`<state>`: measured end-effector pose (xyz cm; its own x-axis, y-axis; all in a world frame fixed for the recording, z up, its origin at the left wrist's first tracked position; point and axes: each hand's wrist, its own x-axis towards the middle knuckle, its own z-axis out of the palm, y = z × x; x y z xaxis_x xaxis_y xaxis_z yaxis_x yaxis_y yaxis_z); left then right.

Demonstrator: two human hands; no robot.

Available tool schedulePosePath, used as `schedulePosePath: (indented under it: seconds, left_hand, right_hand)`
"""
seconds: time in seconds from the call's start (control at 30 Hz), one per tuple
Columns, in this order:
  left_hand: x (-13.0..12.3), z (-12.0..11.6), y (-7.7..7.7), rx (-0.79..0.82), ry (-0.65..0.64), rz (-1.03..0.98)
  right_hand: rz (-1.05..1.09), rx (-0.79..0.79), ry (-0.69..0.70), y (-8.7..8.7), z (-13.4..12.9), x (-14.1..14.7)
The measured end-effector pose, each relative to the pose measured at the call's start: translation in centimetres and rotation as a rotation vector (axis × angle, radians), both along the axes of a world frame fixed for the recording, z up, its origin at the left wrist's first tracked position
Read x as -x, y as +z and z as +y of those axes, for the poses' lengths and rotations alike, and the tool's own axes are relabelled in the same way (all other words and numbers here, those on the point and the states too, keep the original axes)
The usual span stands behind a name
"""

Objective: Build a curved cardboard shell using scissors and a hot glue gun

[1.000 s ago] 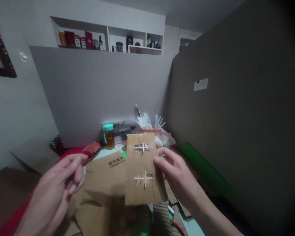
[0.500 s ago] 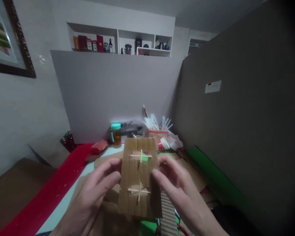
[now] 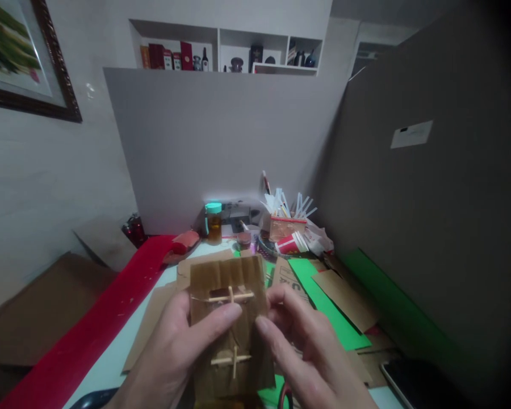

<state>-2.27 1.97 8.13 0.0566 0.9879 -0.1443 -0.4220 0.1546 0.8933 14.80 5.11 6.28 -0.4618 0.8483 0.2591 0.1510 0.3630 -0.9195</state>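
A brown cardboard piece [image 3: 247, 332], box-like, is held upright in front of me. Two cutouts in its face are each crossed by thin wooden sticks: an upper stick cross [image 3: 231, 295] and a lower stick cross [image 3: 234, 360]. My left hand [image 3: 174, 341] grips the left edge, its thumb lying across the front just under the upper cross. At the right edge, my right hand [image 3: 309, 341] has its thumb and bent fingers closed on the cardboard. Its far side and the fingers behind it are hidden.
Green card strips [image 3: 340, 324] and loose cardboard sheets [image 3: 347, 298] lie to the right, near a dark phone [image 3: 417, 380]. Behind stand a teal-lidded bottle [image 3: 214, 227], a box of white sticks [image 3: 287, 228] and tipped paper cups [image 3: 292, 243]. Red cloth [image 3: 111, 301] runs along the left.
The cardboard has come lower and slightly left in view. My left thumb has moved from its left edge onto its front. The view has shifted, showing more table on the right.
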Motion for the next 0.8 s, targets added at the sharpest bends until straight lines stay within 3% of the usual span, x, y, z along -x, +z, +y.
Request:
schedulePosePath:
  seconds: [0.1,0.27,0.37,0.57,0.8]
  left_hand:
    - [0.0,-0.1,-0.2,-0.038,-0.004,0.013]
    - [0.0,-0.4,-0.2,-0.014,-0.017,-0.033]
    - [0.0,-0.6,-0.4,0.021,-0.015,0.054]
    - [-0.2,-1.1,-1.7,0.006,0.013,0.298]
    - [-1.1,-1.3,-1.2,0.021,0.004,0.395]
  right_hand:
    - [-0.023,0.007,-0.012,0.0,-0.2,-0.1]
    - [-0.016,-0.029,-0.055,1.4,-0.4,-0.4]
    - [0.047,-0.058,-0.092,2.1,-0.5,-0.5]
    - [0.124,0.175,-0.091,2.5,-1.2,0.1]
    - [0.182,0.201,-0.124,1.6,-1.1,0.5]
